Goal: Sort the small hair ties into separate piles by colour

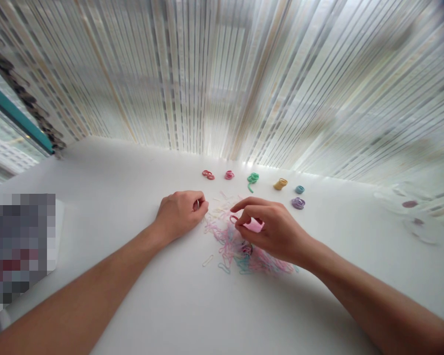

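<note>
My right hand pinches a small red hair tie between thumb and fingertips, above a loose heap of thin pastel loops. Pink, pale blue and whitish ones are tangled in that heap, too fine to name surely. A solid pink piece shows behind the right fingers, partly hidden. On the white table left of the heap rests my left hand, its fingers curled closed. Something small glints inside the curl, and I cannot make out what it is.
Beyond my hands, small bundles of hair ties stand in a row: red, pink, green, yellow, blue and purple. A string curtain hangs along the back edge. A blurred-out box-like thing lies left.
</note>
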Motion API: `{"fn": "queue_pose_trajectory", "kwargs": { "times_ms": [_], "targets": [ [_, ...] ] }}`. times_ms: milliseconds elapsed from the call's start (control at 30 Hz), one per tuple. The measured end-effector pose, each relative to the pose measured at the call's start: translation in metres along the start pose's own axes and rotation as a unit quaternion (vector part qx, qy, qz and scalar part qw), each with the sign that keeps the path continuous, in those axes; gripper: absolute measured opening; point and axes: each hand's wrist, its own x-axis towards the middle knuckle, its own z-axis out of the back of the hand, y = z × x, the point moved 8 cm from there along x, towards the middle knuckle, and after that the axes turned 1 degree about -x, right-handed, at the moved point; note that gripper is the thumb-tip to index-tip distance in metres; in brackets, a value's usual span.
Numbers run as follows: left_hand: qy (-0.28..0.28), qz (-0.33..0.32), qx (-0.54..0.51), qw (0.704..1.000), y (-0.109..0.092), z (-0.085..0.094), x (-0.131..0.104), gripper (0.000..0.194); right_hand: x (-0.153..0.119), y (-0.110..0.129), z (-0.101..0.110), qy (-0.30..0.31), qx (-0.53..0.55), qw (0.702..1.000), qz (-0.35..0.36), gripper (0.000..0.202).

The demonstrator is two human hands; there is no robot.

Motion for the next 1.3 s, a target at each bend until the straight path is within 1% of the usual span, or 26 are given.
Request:
{"fn": "queue_pose_trajectory", "kwargs": {
  "times_ms": [67,167,233,300,367,433,500,600,733,833,1033,1100,1200,1300],
  "targets": [
    [0.000,-0.001,0.001,1.000,0.000,0.000,0.000,0.029,0.001,-0.001,0.005,-0.018,0.011,1.000,-0.009,0.014],
    [0.003,-0.001,0.001,1.000,-0.001,0.000,0.000,0.028,0.001,-0.005,0.006,-0.013,0.029,0.999,-0.040,0.014],
    [0.003,0.000,0.000,1.000,-0.001,0.001,0.000,0.028,0.000,-0.012,0.008,-0.021,0.052,0.995,-0.081,0.011],
    [0.003,-0.001,-0.001,1.000,-0.001,0.001,0.000,0.028,-0.001,-0.020,0.007,-0.027,0.110,0.985,-0.128,0.006],
    [0.003,0.000,-0.001,1.000,-0.001,0.001,0.000,0.028,-0.002,-0.026,0.001,-0.009,0.183,0.968,-0.170,0.001],
    [0.004,0.003,-0.001,1.000,0.000,0.001,0.000,0.028,-0.005,-0.033,-0.007,0.017,0.231,0.950,-0.210,0.006],
    [0.003,0.003,-0.001,1.000,0.000,0.001,0.000,0.029,-0.008,-0.037,-0.013,0.037,0.247,0.939,-0.235,0.011],
    [0.001,0.002,-0.003,1.000,0.000,0.001,0.000,0.029,-0.009,-0.037,-0.017,0.053,0.235,0.944,-0.227,0.013],
    [0.003,0.003,-0.003,1.000,-0.001,0.001,0.000,0.028,-0.008,-0.032,-0.016,0.059,0.176,0.963,-0.195,0.007],
    [0.004,0.001,-0.004,1.000,-0.001,0.001,0.000,0.028,-0.006,-0.029,-0.013,0.054,0.129,0.974,-0.179,0.009],
    [0.000,0.002,-0.007,1.000,-0.001,0.001,0.001,0.027,-0.004,-0.020,-0.007,0.050,0.077,0.985,-0.144,0.011],
    [-0.001,0.003,-0.008,1.000,0.000,0.001,0.001,0.027,-0.004,-0.021,-0.007,0.050,0.076,0.984,-0.155,0.012],
    [0.001,0.003,-0.008,1.000,0.000,0.001,0.001,0.027,-0.007,-0.025,-0.008,0.048,0.102,0.976,-0.185,0.019],
    [0.000,0.002,-0.006,1.000,0.000,0.001,0.001,0.027,-0.007,-0.024,-0.012,0.067,0.106,0.974,-0.186,0.016]
  ]
}}
